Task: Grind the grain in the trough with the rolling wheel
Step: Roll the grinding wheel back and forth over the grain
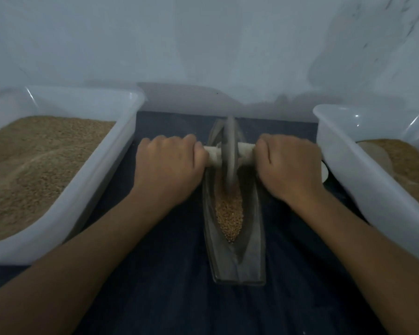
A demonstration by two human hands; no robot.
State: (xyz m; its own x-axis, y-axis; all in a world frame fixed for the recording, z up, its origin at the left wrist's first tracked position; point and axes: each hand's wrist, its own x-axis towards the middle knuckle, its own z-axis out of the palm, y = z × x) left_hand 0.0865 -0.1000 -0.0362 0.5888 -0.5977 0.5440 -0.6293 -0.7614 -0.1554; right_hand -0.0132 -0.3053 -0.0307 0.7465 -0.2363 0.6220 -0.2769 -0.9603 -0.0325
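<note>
Your left hand [169, 160] and right hand [288, 163] each curl round one end of the pale wooden handle [212, 157] that runs through the rolling wheel [229, 155]. The wheel stands upright in the far half of the dark trough [237, 259], with the grain [229, 213] heaped just near of it. Left and right of the trough sit a left tub [87, 165] and a right tub [363, 170], both holding grain, on a dark cloth [169, 274].

To my left sits a white plastic tub [121, 131] heaped with brown grain [34, 165]. To my right stands another white plastic tub [348, 151], holding a smaller amount of brown grain [406, 163]. Under both I see a dark blue cloth [169, 274], and a pale wall [203, 44] rises behind.
</note>
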